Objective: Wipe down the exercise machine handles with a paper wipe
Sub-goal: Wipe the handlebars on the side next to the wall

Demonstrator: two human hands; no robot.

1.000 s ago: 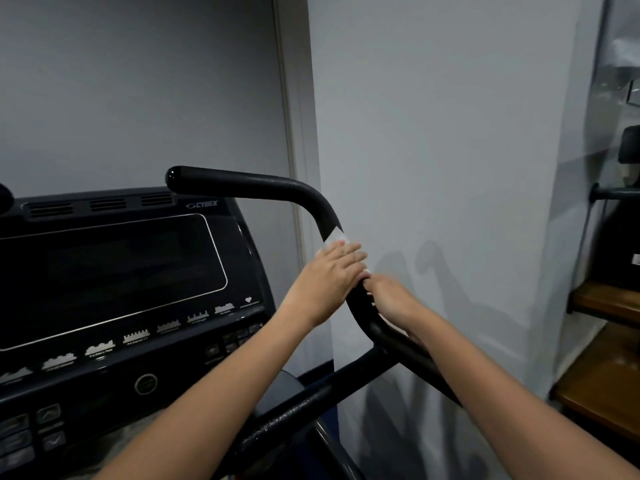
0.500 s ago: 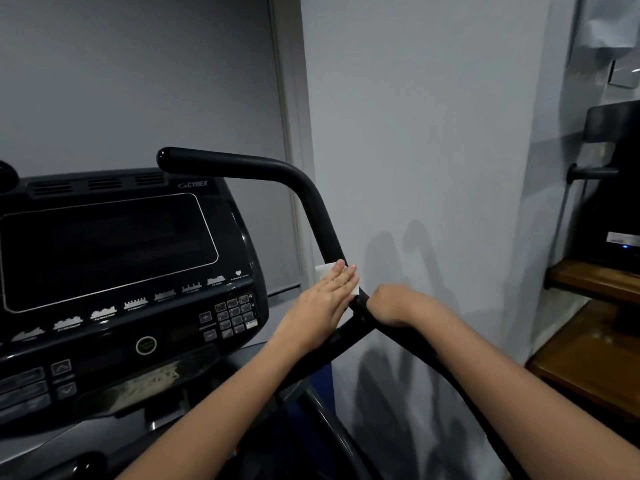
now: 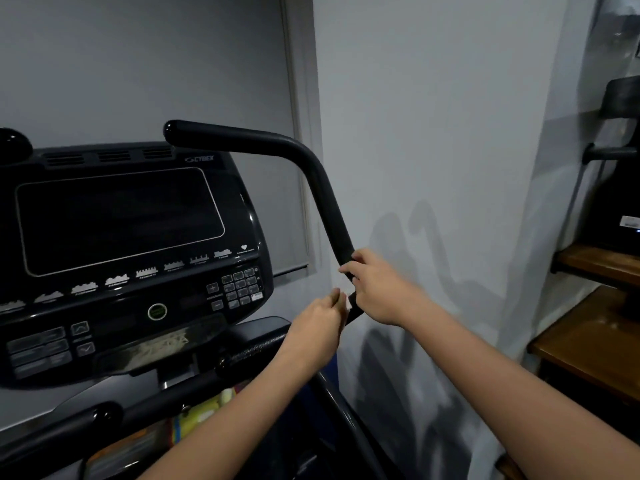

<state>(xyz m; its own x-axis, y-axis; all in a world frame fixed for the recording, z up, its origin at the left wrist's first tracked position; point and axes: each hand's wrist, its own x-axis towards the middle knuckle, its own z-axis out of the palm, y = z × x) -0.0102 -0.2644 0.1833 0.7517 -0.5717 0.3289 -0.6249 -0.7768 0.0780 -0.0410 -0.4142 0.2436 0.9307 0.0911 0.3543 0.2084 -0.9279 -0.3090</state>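
The left hand (image 3: 320,315) has dropped off the handle (image 3: 322,192), fingers curled (wipe unseen), while the right hand (image 3: 375,289) grips it; unwiped patches likely.

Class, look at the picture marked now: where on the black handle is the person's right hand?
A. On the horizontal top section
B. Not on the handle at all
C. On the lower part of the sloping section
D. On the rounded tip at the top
C: the right hand is wrapped round the handle low on its sloping part, well below the bend and the rounded tip, with the left hand close beside it.
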